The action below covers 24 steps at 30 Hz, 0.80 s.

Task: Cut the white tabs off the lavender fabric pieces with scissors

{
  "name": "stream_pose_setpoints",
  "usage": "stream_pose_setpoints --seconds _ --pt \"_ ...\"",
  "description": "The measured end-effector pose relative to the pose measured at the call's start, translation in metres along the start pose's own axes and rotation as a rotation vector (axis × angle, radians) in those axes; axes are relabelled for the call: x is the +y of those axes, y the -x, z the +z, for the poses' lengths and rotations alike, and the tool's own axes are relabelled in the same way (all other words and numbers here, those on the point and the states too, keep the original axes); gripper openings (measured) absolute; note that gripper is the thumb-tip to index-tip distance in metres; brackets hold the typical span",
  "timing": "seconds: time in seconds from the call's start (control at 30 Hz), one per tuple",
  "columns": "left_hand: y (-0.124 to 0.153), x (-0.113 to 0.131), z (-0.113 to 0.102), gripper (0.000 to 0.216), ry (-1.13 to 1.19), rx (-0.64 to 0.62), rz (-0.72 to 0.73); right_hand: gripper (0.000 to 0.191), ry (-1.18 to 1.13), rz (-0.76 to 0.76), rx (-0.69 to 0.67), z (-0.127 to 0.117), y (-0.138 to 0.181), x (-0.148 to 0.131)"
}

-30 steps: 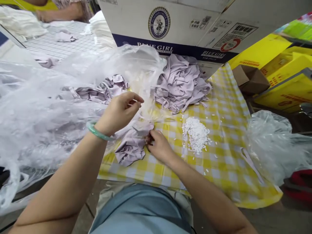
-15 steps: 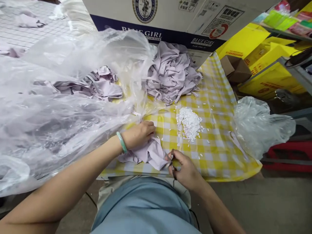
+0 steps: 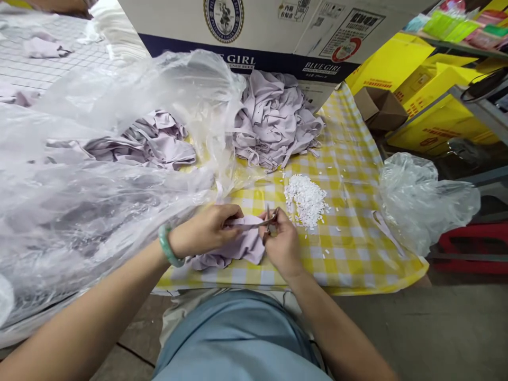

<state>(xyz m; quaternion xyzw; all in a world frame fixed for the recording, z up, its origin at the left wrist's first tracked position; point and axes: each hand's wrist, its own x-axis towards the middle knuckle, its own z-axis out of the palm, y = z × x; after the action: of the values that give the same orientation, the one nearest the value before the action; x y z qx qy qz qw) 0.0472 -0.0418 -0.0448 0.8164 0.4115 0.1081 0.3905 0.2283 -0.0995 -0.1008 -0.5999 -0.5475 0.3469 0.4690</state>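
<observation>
Mauve cloth (image 3: 248,247) lies bunched on a yellow-and-white checked cover (image 3: 349,254) at the edge nearest you, under and between your hands. Your left hand (image 3: 210,227) is pinched on its upper edge; your right hand (image 3: 282,243) is closed round the handles of scissors (image 3: 272,220), whose blades point left across the cloth toward your left fingers. Whether the blades are apart or together, you cannot tell from this view.

That closeness looks like the chief risk: a slip or hasty squeeze could nick a fingertip. Slack folds near the blades could also be caught and cut. Loose clear plastic (image 3: 130,196) sits just beside your left hand, and might snag on your bangle (image 3: 170,246). A sweep of your right hand could scatter the white bits (image 3: 306,200) near it.

Behind a larger mauve heap (image 3: 278,119), a white carton (image 3: 262,26) carries a navy band. "BLUE GIRL" reads whole toward its right; further left, plastic hides the start, leaving "GIRL" clear above a smaller line ending "BEER". Lettering round the emblem (image 3: 223,18) and on the red-ringed label (image 3: 351,36) is too small to read surely.
</observation>
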Motion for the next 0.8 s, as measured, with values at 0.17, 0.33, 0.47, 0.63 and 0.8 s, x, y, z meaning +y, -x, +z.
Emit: stream_pose_setpoints --seconds 0.17,0.33,0.47,0.63,0.8 --pt "0.013 0.015 0.001 0.032 0.610 -0.029 -0.119 0.013 -0.202 -0.037 0.044 -0.015 -0.017 -0.016" --pt "0.010 0.032 0.006 0.027 0.534 0.256 0.126 0.017 -0.326 0.133 -0.045 0.007 -0.009 -0.022" --pt "0.002 0.033 0.023 0.026 0.697 0.404 0.092 0.025 -0.449 0.186 -0.152 0.022 0.009 -0.025" --pt "-0.002 0.030 0.048 0.028 0.897 0.418 -0.001 0.025 -0.101 0.061 -0.254 -0.018 0.010 -0.020" --pt "-0.001 0.036 0.061 0.028 0.845 0.416 0.033 0.040 0.394 -0.085 -0.315 -0.059 0.008 -0.017"
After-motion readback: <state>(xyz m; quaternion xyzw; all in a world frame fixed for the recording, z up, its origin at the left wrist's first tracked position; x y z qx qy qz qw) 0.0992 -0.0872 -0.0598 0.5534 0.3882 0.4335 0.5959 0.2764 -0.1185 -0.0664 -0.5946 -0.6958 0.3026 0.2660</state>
